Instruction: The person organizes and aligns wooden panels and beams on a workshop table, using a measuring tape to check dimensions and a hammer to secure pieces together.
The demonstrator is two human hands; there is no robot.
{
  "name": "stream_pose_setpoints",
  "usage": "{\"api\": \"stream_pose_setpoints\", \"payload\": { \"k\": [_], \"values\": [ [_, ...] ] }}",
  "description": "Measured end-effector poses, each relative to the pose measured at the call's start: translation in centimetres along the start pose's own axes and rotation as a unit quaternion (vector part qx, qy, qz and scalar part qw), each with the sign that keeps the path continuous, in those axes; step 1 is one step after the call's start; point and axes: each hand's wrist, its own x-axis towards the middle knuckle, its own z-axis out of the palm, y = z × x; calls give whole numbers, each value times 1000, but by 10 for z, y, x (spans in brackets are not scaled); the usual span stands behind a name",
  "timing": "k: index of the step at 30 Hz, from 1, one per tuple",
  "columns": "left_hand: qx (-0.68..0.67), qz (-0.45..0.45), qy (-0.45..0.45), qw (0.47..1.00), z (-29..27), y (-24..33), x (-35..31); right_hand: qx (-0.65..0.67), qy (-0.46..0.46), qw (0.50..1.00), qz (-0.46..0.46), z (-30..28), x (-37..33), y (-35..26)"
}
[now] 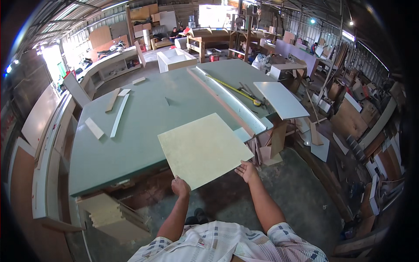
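Between my two hands I hold a pale cream square board (204, 148), tilted, over the near edge of a large green worktable (144, 113). My left hand (180, 186) grips the board's near left corner, its fingers curled round the edge. At the near right corner, my right hand (247, 170) pinches the edge with the thumb on top, the other fingers partly spread below. The board hides part of the table's edge. Beyond it, a long white channel-shaped panel with a brown edge strip (222, 98) lies across the table.
Wood strips, including a curved white strip (120, 114), lie on the table's left. A yellow tape measure (256, 103) rests near the right side, by a white panel (283, 100) jutting past the edge. Stacked boards (114, 218) stand below left; offcuts (318, 139) cover the right floor.
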Motion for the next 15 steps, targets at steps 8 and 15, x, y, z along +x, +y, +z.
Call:
{"api": "stream_pose_setpoints", "payload": {
  "k": [8, 15],
  "values": [
    [82, 14, -58, 995, 98, 52, 90, 56, 21, 998, -16, 50, 124, -16],
    [310, 62, -225, 922, 139, 100, 130, -9, 27, 1000, -13, 47, 217, -38]
  ]
}}
